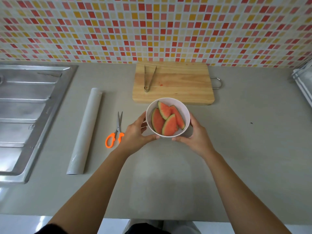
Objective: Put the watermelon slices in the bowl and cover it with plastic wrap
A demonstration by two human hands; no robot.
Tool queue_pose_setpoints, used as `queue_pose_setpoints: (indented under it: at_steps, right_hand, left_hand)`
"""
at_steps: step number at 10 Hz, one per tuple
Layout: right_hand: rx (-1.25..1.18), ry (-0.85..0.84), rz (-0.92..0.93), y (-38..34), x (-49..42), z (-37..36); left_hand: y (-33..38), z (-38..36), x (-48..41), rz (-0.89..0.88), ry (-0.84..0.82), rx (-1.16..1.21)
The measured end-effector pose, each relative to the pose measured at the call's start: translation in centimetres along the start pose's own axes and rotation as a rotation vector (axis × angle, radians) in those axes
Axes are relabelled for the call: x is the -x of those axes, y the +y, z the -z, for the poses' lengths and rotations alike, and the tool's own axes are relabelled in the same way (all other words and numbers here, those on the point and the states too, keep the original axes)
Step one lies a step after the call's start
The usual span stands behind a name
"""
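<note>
Bowl: the white bowl (169, 99) sits between my two hands in the middle of the counter (236, 141), just near of the cutting board (177, 81). I cannot tell whether its base is on the counter or slightly lifted.
Fruit: four watermelon slices (167, 120) lie inside the bowl, overlapping, rinds toward the wall of the bowl. None are left on the board, so I judge the first half of the task done.
My left hand (135, 132): cupped round the bowl's left side, fingers curled behind it, thumb along the near edge.
My right hand (196, 135): the same on the right side, fingers wrapped round the wall, thumb at the near edge.
Wrap: the roll of plastic wrap (86, 130) lies lengthwise on the left, well apart from the bowl, beside the sink (25, 107).
Scissors: the orange-handled scissors (116, 130) lie between the roll and my left hand, blades pointing far.
Tongs: the metal tongs (149, 78) rest on the left part of the board.
Step in hand: placing the bowl where I can wrap it.
How to do it well: I should keep it level so the slices do not slide, set it flat with bare counter all round, and leave room on the left to pull out a sheet wider than the rim.
Risk: a slice tip poking above the rim could tent the wrap, so I would press them low first.
</note>
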State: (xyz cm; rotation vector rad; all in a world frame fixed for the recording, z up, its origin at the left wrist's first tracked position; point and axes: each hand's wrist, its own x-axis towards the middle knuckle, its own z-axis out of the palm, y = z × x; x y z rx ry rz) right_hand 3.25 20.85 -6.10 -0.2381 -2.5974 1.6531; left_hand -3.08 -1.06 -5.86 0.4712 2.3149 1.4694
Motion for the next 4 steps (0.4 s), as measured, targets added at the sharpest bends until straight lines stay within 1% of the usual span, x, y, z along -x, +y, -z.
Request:
queue_pose_setpoints:
  at_steps: [3,4]
  right_hand:
    - [-0.013,-0.051,-0.018,2.0,-1.4,0.2]
    - [0.035,-0.080,-0.014,1.7,-1.3,0.4]
  left_hand:
    - [-1.0,-0.8,-1.0,0.020,0.003,-0.016]
    - [-0.7,-0.6,-1.0,0.063,0.002,-0.119]
